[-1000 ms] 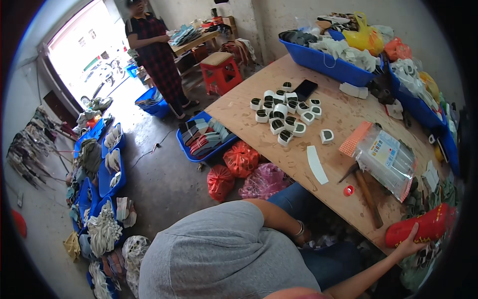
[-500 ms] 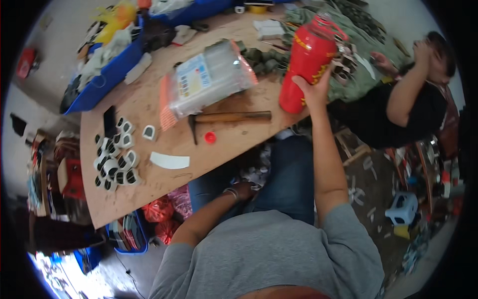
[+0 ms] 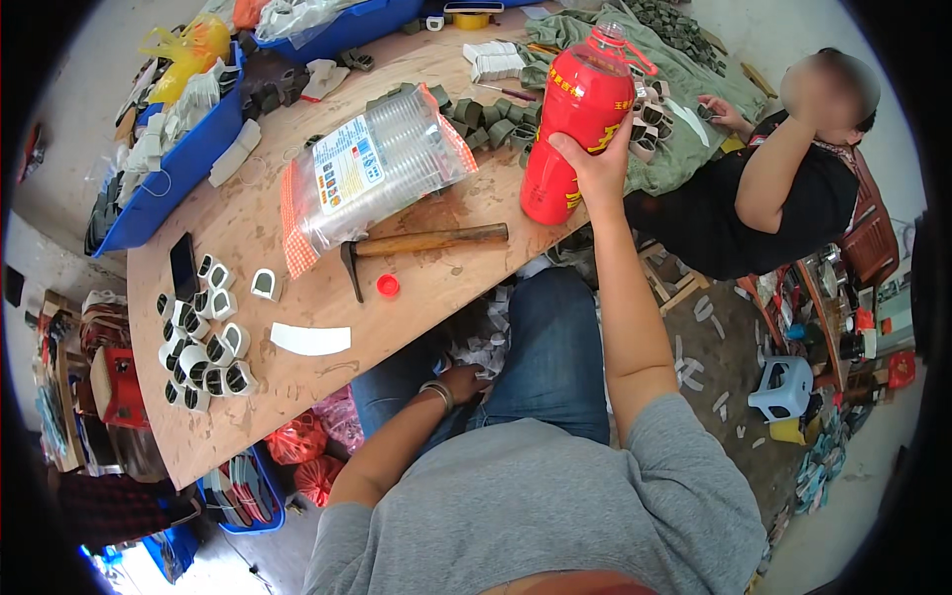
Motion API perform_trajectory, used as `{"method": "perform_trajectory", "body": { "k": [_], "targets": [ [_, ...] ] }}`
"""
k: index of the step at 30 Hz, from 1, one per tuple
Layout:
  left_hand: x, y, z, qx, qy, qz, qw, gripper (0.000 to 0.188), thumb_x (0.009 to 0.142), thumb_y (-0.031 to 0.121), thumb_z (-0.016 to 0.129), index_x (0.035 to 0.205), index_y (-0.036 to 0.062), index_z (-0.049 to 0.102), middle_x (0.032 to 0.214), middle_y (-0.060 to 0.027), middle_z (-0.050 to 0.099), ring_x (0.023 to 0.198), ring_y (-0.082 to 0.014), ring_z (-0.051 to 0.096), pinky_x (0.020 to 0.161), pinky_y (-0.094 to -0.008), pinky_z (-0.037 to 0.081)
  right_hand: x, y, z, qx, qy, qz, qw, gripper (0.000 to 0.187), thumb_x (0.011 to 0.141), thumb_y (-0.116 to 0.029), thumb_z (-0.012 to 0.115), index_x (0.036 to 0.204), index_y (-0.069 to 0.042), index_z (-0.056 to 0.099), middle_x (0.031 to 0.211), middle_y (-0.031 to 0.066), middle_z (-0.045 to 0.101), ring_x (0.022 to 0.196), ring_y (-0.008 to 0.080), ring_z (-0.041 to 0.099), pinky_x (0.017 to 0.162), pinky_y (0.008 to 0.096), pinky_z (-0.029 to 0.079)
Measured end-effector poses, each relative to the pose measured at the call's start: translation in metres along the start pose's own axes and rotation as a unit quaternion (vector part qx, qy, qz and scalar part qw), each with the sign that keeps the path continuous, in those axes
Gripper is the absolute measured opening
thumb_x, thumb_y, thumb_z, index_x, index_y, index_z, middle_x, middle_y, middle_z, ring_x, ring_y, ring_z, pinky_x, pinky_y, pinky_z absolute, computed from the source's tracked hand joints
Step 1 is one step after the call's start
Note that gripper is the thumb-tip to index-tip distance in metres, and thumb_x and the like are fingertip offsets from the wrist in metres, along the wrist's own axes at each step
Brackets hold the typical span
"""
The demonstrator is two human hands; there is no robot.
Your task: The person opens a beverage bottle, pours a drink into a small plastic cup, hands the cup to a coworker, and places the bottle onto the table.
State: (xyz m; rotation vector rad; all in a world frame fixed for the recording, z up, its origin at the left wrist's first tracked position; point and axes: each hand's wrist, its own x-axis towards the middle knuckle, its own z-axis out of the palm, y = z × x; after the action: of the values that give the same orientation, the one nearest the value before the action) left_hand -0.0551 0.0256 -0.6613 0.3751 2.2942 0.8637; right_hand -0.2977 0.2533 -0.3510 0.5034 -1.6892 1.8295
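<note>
My right hand (image 3: 595, 164) is wrapped round a big red bottle (image 3: 570, 119) with yellow lettering and a red carry loop at its neck. The bottle stands slightly tilted at the table's near edge; whether its base touches the wood I cannot tell. A small red cap (image 3: 388, 286) lies on the table beside the head of a wooden-handled hammer (image 3: 431, 241). Down in my lap, my left hand (image 3: 464, 383) rests by white scraps (image 3: 483, 349) between my thighs, its fingers too dark to make out. Behind the hammer lies a clear plastic pack (image 3: 382, 164) of stacked clear items.
White-and-dark loops (image 3: 203, 352), a black phone (image 3: 182, 266) and a curved white strip (image 3: 311, 339) occupy the table's left. Dark green rolled pieces (image 3: 486, 121) lie behind the pack. A blue bin (image 3: 178, 188) stands far left. At right sits another person (image 3: 783, 188).
The whole view has shifted, so the table and bottle appear a little further left. My right hand keeps its hold on the bottle, and my left hand stays in my lap.
</note>
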Motion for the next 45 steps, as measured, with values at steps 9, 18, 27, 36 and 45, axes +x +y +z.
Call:
{"method": "perform_trajectory", "body": {
  "k": [9, 18, 27, 36, 45],
  "targets": [
    [0.001, 0.005, -0.007, -0.040, -0.013, -0.025, 0.999, 0.056, 0.092, 0.045, 0.064, 0.129, 0.0041, 0.060, 0.104, -0.0188, 0.071, 0.095, -0.0352, 0.068, 0.085, -0.0426, 0.052, 0.000, 0.005, 0.002, -0.023, 0.016, -0.026, 0.999, 0.109, 0.068, -0.023, 0.090, 0.151, -0.001, 0.023, 0.135, 0.0147, 0.053, 0.118, 0.0224, 0.058, 0.100, 0.0369, 0.049],
    [-0.001, 0.002, -0.008, -0.031, -0.004, -0.036, 0.999, 0.056, 0.092, 0.046, 0.062, 0.131, 0.0063, 0.059, 0.106, -0.0177, 0.071, 0.098, -0.0339, 0.068, 0.088, -0.0417, 0.051, 0.000, 0.005, 0.001, -0.001, 0.008, -0.023, 1.000, 0.107, 0.068, -0.020, 0.090, 0.150, -0.001, 0.024, 0.136, 0.0136, 0.051, 0.118, 0.0217, 0.057, 0.100, 0.0368, 0.048],
    [-0.002, -0.001, -0.008, -0.055, -0.004, -0.037, 0.998, 0.055, 0.092, 0.046, 0.064, 0.127, 0.0041, 0.061, 0.104, -0.0194, 0.070, 0.096, -0.0348, 0.067, 0.084, -0.0421, 0.052, -0.002, 0.000, 0.005, 0.022, 0.006, -0.024, 0.999, 0.101, 0.069, -0.020, 0.090, 0.147, -0.004, 0.029, 0.135, 0.0115, 0.052, 0.118, 0.0207, 0.056, 0.100, 0.0364, 0.048],
    [0.003, -0.003, -0.009, -0.038, -0.025, -0.038, 0.998, 0.059, 0.092, 0.049, 0.059, 0.135, 0.0072, 0.057, 0.110, -0.0176, 0.072, 0.104, -0.0338, 0.067, 0.092, -0.0417, 0.050, -0.002, -0.004, 0.006, 0.007, 0.009, -0.033, 0.999, 0.101, 0.069, -0.021, 0.090, 0.147, -0.004, 0.029, 0.134, 0.0113, 0.052, 0.117, 0.0206, 0.056, 0.100, 0.0361, 0.048],
    [0.004, -0.011, -0.001, -0.047, 0.026, -0.007, 0.999, 0.055, 0.092, 0.045, 0.064, 0.127, 0.0032, 0.061, 0.101, -0.0189, 0.070, 0.092, -0.0347, 0.067, 0.081, -0.0420, 0.052, -0.001, -0.002, 0.004, -0.005, 0.007, -0.053, 0.999, 0.096, 0.071, -0.019, 0.089, 0.145, -0.004, 0.031, 0.132, 0.0111, 0.053, 0.115, 0.0203, 0.057, 0.098, 0.0357, 0.049]
  ]
}}
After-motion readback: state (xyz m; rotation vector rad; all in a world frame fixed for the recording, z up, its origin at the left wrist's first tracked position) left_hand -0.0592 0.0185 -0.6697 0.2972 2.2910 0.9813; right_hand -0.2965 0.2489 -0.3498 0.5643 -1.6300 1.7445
